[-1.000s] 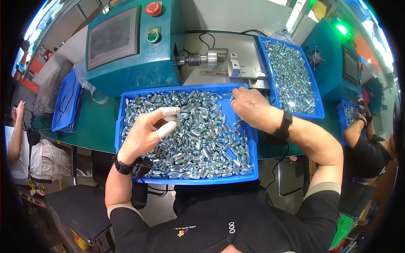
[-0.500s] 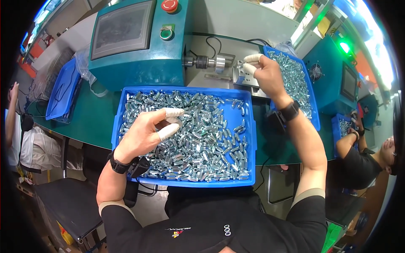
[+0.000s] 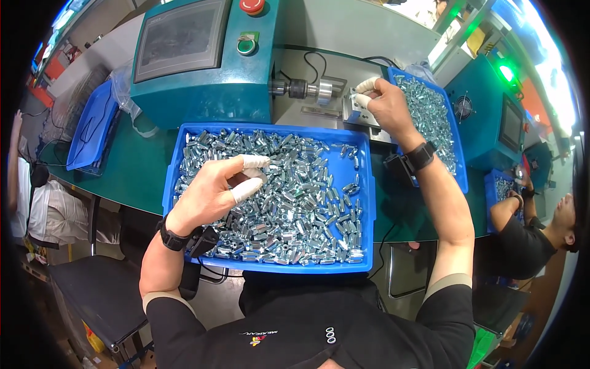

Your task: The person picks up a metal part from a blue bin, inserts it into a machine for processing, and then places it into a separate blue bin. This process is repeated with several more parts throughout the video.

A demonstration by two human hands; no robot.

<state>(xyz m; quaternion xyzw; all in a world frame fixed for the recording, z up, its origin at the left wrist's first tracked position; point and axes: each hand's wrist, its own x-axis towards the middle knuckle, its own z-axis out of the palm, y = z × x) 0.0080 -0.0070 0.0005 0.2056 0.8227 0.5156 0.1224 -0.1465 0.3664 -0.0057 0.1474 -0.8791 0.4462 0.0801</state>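
Observation:
My left hand [image 3: 212,187] hovers over a blue tray [image 3: 278,269] heaped with small shiny metal hex parts [image 3: 289,203]. White finger covers sit on its thumb and fingers. They curl together, with the index finger stretched a little apart; whatever they hold is too small to name. My right hand [image 3: 388,106], also with white finger covers, pinches at the top of a metal clamp block [image 3: 355,111]. The fingers hide what is between them. Left of the block, a round metal spindle end [image 3: 323,93] sticks out from the green machine [image 3: 203,101].
The machine carries a dark screen [image 3: 181,43], a red stop knob [image 3: 252,6] and a green button [image 3: 246,44]. A second blue tray of metal parts [image 3: 427,114] stands right of my right hand. Another green machine [image 3: 485,117] and a co-worker [image 3: 522,240] are at the far right.
My right hand stays at the clamp block, its fingers shifted only slightly. The left hand has hardly moved over the tray. The whole view has shifted slightly.

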